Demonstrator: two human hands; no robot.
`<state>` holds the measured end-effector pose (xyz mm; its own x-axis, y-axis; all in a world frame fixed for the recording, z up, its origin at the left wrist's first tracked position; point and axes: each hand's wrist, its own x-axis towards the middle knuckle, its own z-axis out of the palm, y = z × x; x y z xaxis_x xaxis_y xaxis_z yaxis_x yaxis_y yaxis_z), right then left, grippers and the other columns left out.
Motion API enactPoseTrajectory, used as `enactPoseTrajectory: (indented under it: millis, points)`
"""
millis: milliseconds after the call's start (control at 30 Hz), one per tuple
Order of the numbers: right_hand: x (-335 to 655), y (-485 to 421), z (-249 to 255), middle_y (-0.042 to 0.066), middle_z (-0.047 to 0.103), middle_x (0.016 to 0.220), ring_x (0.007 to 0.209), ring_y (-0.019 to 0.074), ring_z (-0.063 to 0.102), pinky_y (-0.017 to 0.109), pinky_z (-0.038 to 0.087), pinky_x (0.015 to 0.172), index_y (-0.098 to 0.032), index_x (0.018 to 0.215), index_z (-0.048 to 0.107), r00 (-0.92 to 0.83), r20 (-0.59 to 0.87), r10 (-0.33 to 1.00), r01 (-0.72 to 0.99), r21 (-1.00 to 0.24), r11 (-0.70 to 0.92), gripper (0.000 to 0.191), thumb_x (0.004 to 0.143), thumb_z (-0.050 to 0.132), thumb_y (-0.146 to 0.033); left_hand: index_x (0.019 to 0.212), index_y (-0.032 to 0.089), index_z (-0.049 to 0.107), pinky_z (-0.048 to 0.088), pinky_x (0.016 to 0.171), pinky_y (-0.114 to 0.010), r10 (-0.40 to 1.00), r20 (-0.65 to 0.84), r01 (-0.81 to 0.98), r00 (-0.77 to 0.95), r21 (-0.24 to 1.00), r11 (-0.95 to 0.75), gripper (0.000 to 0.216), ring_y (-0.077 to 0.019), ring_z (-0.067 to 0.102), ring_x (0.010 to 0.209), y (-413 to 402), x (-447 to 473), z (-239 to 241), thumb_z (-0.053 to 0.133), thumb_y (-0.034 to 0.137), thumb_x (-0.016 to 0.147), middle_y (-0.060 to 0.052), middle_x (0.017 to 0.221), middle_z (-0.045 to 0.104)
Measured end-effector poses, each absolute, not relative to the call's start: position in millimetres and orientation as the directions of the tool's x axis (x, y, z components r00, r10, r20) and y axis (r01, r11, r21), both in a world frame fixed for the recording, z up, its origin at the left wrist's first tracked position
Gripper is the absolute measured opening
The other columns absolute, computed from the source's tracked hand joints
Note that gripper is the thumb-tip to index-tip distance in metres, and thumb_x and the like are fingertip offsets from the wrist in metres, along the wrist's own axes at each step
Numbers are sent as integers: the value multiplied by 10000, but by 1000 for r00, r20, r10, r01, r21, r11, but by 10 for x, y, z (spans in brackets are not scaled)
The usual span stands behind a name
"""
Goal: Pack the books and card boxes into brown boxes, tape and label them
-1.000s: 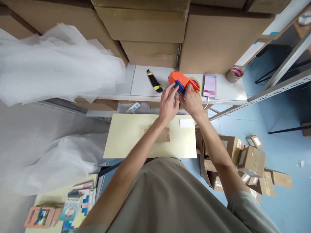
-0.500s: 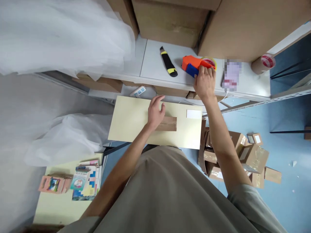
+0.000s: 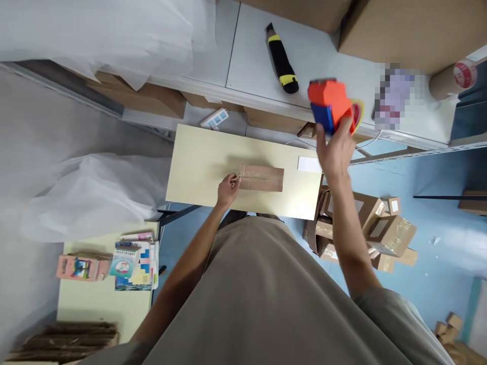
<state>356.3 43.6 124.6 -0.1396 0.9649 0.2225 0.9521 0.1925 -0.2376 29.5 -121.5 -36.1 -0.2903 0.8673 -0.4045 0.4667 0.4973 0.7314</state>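
Observation:
A small, flat cardboard box (image 3: 262, 178) lies on the pale yellow table (image 3: 198, 162). The fingers of my left hand (image 3: 227, 189) are closed on its left end. My right hand (image 3: 338, 152) grips an orange and blue tape dispenser (image 3: 331, 104), lifted off the grey shelf (image 3: 258, 61) and held out near its front edge. A roll of tape (image 3: 356, 114) shows on the dispenser's right side. Beyond it on the shelf lies a black and yellow utility knife (image 3: 282, 61). A white label (image 3: 309, 164) rests near the table's right end.
Large cardboard boxes (image 3: 403, 35) stand on the shelf beside a brown tape roll (image 3: 452, 79). White plastic sheeting (image 3: 99, 35) covers the left. Several cartons (image 3: 391, 235) are heaped on the floor at right. Books (image 3: 133, 263) lie on a side table. A power strip (image 3: 215, 119) sits lower.
My right hand has lifted the tape dispenser from the shelf and brought it nearer. My left hand has moved from above the box to its left end and closed there. The view has shifted.

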Motion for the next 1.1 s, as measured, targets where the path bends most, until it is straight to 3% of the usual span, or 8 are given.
enactPoseTrajectory:
  millis: [133,267,400,533,667,900,1000,1100]
  points:
    - [3346,-586,597,274,731,1207,944,386,806,508,652,763,-96,1628,357,-1,13,1000,889,-458,7,672,1195,312,-607,1173,219,805,643,1030,-390,868,-406,475,-286,727,496,224,-269,828,1094,-1203,339,-347,653,351,1074,-124,1232,861]
    - [3062,-1137,7,264,757,1153,795,368,781,468,627,719,-120,1557,396,138,-177,974,832,-513,-212,660,1160,326,-642,1168,223,840,643,1005,-402,851,-429,465,-303,713,525,275,-279,828,1055,-1228,370,-317,628,376,1084,-132,1279,858]
    - [2956,-1202,-194,257,737,1232,847,362,782,444,613,725,-171,1502,407,273,-158,949,775,-548,-314,612,1154,297,-664,1139,245,859,634,969,-393,840,-453,482,-299,688,542,336,-294,826,1037,-1235,371,-312,613,472,1103,-114,1184,878]
    - [3040,-1134,-225,218,737,1135,902,360,754,456,604,755,-201,1352,468,388,-158,908,681,-614,-398,587,1124,355,-731,1230,252,845,610,953,-356,866,-451,515,-218,700,494,355,-281,824,1036,-1220,331,-340,625,506,1114,-105,1214,867]
    - [3080,-1108,-204,155,731,1056,972,322,724,462,613,867,-266,1121,482,442,-254,860,516,-712,-476,514,1066,459,-777,1223,250,830,597,971,-338,890,-446,552,-98,719,421,281,-269,808,1067,-1200,178,-399,619,405,1123,-112,1229,846]
    - [2627,-1228,-117,123,737,1089,1044,287,707,450,625,921,-272,1086,499,391,-232,891,392,-833,-389,510,1061,482,-781,1242,232,762,624,1083,-400,975,-203,541,-85,813,217,276,-270,728,1221,-1111,-362,-454,635,162,1007,-133,1295,715]
    - [2307,-1350,-198,120,754,1019,1056,292,717,417,631,872,-272,1075,500,342,-303,890,368,-828,-423,562,1044,482,-832,1211,233,740,645,1057,-395,960,-234,533,-152,799,279,318,-229,749,1068,-1132,-554,-529,604,88,964,-119,1299,675]
    - [2020,-1491,-353,91,756,954,1014,273,735,396,640,839,-280,1061,491,289,-377,880,318,-829,-459,607,1010,484,-884,1267,209,727,640,1096,-417,930,-303,521,-210,770,369,384,-241,759,1114,-1198,-687,-672,588,64,939,-140,1325,690]
